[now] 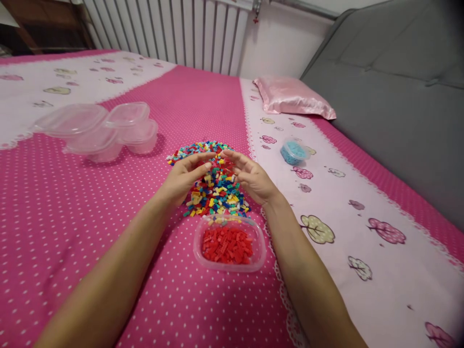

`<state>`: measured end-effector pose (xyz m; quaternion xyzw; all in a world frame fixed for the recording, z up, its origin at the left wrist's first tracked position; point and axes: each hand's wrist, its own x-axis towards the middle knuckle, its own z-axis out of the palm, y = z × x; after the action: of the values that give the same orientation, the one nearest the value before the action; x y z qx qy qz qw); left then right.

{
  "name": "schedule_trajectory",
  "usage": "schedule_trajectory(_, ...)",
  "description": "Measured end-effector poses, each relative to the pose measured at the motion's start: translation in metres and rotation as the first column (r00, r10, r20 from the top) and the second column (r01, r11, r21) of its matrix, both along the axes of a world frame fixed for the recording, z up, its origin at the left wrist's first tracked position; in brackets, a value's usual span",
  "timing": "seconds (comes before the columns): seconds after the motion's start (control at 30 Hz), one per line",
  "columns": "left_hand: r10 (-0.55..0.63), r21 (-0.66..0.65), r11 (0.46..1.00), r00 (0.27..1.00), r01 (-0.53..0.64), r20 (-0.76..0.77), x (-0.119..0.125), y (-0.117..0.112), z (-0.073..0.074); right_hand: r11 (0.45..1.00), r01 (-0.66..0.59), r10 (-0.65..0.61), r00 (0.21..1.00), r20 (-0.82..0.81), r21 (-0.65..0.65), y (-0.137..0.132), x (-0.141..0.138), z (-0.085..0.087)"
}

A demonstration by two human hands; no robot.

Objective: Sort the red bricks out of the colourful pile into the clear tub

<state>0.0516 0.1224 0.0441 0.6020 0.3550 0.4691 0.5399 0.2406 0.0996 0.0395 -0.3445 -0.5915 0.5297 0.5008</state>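
Observation:
A mixed pile of small toy building bricks [217, 193] in red, yellow, blue, green and white lies on the pink dotted bedspread. My left hand [184, 178] is over the pile's left side, its fingers stretched out and its thumb apart from them. Across from it, my right hand [253, 178] hovers over the right side with fingers extended and slightly curved. The fingertips of both hands come close together above the bricks, and I see nothing gripped in either. Just in front of the pile stands a clear plastic container [259, 251] with red bricks [226, 245] inside.
Several clear plastic containers [132, 121] are grouped at the left. To the right is a small clear tub with light-blue pieces [293, 152]. A pink satin pillow [293, 98] lies by the grey headboard [391, 87]. A white radiator [174, 34] stands behind the bed.

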Motion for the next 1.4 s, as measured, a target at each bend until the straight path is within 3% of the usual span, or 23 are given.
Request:
schedule_trajectory(0.2,-0.008,-0.031,0.999,0.999,0.007,-0.042,-0.016,-0.001,0.013,0.999,-0.042,0.045,0.992,0.121,-0.026,-0.004,0.018,0.012)
schedule_trajectory(0.37,0.089,0.045,0.996,0.966,-0.081,-0.241,-0.024,-0.002,0.019,0.994,0.112,-0.102,0.929,0.355,-0.009,-0.007,0.031,0.016)
schedule_trajectory(0.53,0.241,0.131,0.97,0.864,-0.204,-0.441,-0.027,0.004,0.012,0.953,0.301,-0.263,0.757,0.598,0.038,-0.004,0.037,0.009)
schedule_trajectory(0.67,0.269,0.19,0.962,0.805,-0.197,-0.529,-0.028,0.011,0.002,0.896,0.427,-0.361,0.535,0.764,0.124,0.002,0.04,-0.002)
schedule_trajectory(0.73,0.278,0.204,0.959,0.784,-0.196,-0.555,-0.028,0.012,-0.001,0.889,0.434,-0.357,0.463,0.811,0.144,0.005,0.039,-0.008)
schedule_trajectory(1.0,0.262,0.123,0.965,0.853,-0.232,-0.45,-0.02,0.006,0.003,0.881,0.446,-0.315,0.296,0.902,0.161,0.009,0.025,-0.02)
schedule_trajectory(1.07,0.265,0.082,0.964,0.882,-0.254,-0.389,-0.018,0.003,0.007,0.877,0.452,-0.323,0.297,0.899,0.166,0.008,0.024,-0.018)
schedule_trajectory(1.13,0.257,0.026,0.965,0.915,-0.262,-0.31,-0.017,0.0,0.009,0.878,0.444,-0.352,0.347,0.869,0.179,0.007,0.024,-0.016)
schedule_trajectory(1.3,0.218,-0.185,0.955,0.972,-0.231,-0.089,-0.012,-0.002,0.013,0.867,0.44,-0.466,0.544,0.697,0.236,0.009,0.023,-0.013)
schedule_trajectory(1.4,0.17,-0.44,0.892,0.98,-0.107,0.106,-0.008,-0.005,0.019,0.879,0.409,-0.475,0.707,0.524,0.245,0.008,0.019,-0.006)
